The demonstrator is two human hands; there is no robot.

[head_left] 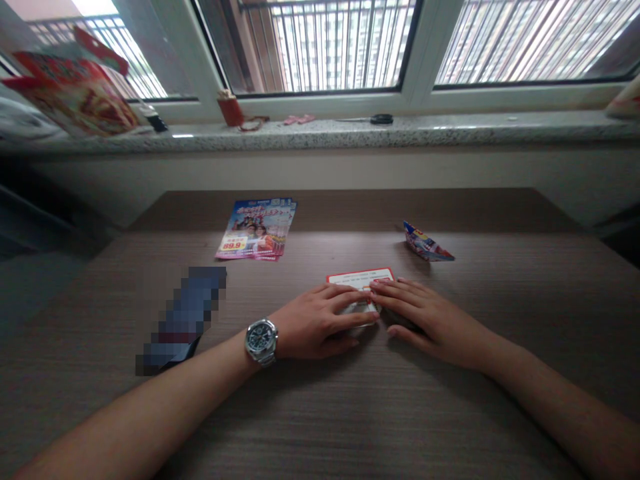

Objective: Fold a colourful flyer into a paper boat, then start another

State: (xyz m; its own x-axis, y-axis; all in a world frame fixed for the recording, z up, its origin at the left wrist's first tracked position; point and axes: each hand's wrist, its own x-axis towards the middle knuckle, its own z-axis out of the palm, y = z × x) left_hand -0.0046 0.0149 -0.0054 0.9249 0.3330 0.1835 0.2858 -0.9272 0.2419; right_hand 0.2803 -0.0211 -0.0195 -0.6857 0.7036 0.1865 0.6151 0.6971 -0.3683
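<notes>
A folded white sheet of paper with a red border (pixel 361 277) lies flat on the brown wooden table (pixel 320 413). My left hand (pixel 320 321), with a wristwatch on its wrist, rests palm down on the sheet's left part, fingers stretched out and flat. My right hand (pixel 425 317) lies palm down on the right part, fingers also flat, its fingertips meeting those of the left hand. Both hands cover most of the paper.
A small stack of colourful flyers (pixel 256 228) lies at the back left of the table. A folded paper boat (pixel 426 243) sits at the back right. A blurred-out dark object (pixel 183 319) lies left of my forearm. The windowsill (pixel 320 133) behind holds a red cup (pixel 230 109), scissors (pixel 380 119) and red packages (pixel 75 93).
</notes>
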